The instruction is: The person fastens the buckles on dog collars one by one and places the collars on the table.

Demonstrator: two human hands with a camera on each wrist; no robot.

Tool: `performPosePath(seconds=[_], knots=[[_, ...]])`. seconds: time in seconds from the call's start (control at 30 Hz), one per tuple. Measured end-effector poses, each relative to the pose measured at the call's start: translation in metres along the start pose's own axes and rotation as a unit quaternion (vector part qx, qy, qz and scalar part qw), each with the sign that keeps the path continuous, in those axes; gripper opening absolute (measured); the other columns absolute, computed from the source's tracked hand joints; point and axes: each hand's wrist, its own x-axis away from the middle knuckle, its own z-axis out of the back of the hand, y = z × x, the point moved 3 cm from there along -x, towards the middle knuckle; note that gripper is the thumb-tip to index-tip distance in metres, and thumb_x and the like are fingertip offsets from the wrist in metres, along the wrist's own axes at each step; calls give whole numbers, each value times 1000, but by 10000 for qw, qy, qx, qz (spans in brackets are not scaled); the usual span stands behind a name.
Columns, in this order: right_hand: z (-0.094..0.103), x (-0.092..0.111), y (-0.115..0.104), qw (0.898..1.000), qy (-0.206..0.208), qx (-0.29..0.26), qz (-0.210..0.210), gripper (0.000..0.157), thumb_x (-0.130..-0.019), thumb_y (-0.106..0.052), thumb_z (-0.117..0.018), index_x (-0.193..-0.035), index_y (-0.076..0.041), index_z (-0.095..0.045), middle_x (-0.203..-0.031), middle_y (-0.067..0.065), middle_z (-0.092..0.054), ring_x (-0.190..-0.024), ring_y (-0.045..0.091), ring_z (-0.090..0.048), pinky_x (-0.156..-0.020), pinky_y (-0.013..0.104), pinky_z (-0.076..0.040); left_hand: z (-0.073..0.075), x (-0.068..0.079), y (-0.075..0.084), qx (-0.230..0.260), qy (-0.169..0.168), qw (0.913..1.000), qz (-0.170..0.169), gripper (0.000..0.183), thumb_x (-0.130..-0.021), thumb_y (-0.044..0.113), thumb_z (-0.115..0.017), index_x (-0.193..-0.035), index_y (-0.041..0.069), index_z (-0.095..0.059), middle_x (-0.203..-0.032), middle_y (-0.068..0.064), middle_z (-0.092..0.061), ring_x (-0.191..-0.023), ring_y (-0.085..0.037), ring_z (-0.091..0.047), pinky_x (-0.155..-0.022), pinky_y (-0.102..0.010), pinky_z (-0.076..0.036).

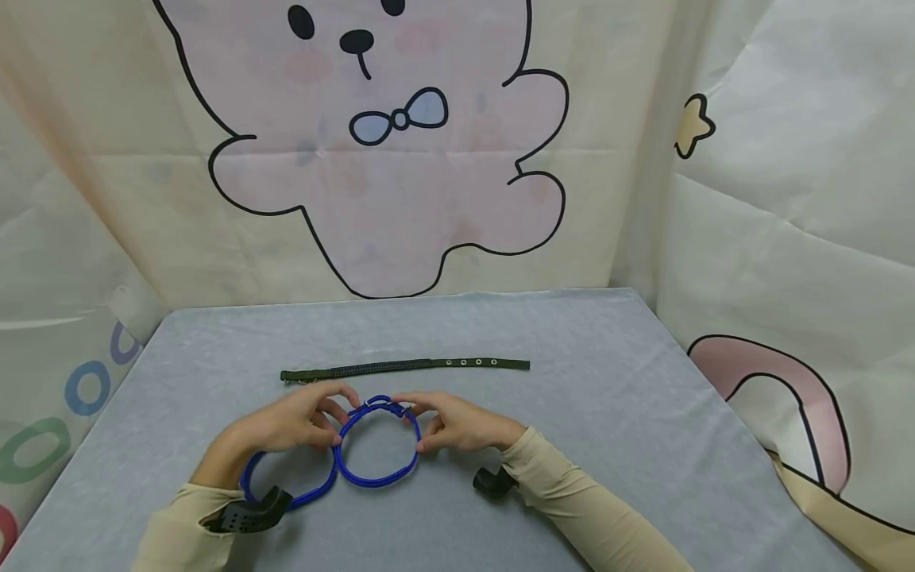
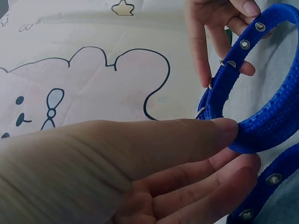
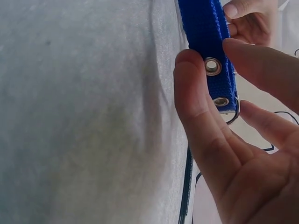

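A blue collar [image 1: 375,482], buckled into a ring, stands upright between both hands in the head view. My left hand [image 1: 293,419] pinches its left side, thumb against the webbing in the left wrist view. My right hand [image 1: 461,421] holds the opposite side between thumb and fingers, near metal eyelets [image 3: 213,66] and a metal ring at the strap's end. In the left wrist view the buckle's metal parts [image 2: 201,112] show close to my left thumb. A second blue collar [image 1: 314,494], also looped, lies under my left wrist, partly hidden by it.
Behind the hands, a dark green collar [image 1: 400,366] with eyelets lies stretched out across the grey tablecloth [image 1: 608,357]. Dark wrist devices [image 1: 250,512] sit at both cuffs. Printed curtains [image 1: 457,199] stand behind the table and along its sides.
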Motion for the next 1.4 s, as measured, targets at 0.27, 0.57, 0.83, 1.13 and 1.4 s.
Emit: performPosePath(seconds=[0.27,0.57,0.83,1.13,1.4], knots=[[-1,0,1,9999,-71,75,-70,76,-93,1,-69,-158,-17,-34,-142,23,-56,-81,9,-70,-66,19,-50,-2,-4,-4,-211,-109,9997,-73,39,-92,0,-69,-127,3,-52,-113,-22,-67,-94,-24,-70,-73,-30,-57],[-2,0,1,9997,-147,148,-111,75,-94,2,-68,-158,-14,-34,-141,24,-57,-79,9,-69,-66,19,-51,-4,-7,-4,-318,-225,9992,58,39,-91,0,-70,-125,4,-53,-107,-17,-69,-85,-20,-70,-67,-28,-52],[-4,-1,2,9992,55,360,-148,72,-91,2,-71,-155,-13,-41,-138,23,-59,-75,5,-67,-65,19,-52,-6,-9,-8,-295,-216,9993,24,37,-91,-1,-70,-124,2,-53,-102,-16,-69,-80,-20,-69,-66,-26,-51],[-6,-3,3,9962,279,772,-284,71,-89,-3,-75,-153,-16,-46,-136,20,-61,-69,2,-63,-62,18,-50,-7,-8,-9,-245,-222,9994,-100,37,-91,-2,-70,-124,1,-53,-101,-16,-69,-78,-20,-68,-65,-25,-51],[-7,0,0,9932,424,1026,-351,73,-87,-7,-79,-152,-13,-46,-133,20,-64,-69,1,-61,-62,18,-50,-8,-9,-9,-195,-203,9995,-108,36,-90,-3,-70,-123,0,-54,-101,-17,-69,-77,-20,-67,-65,-24,-51]])
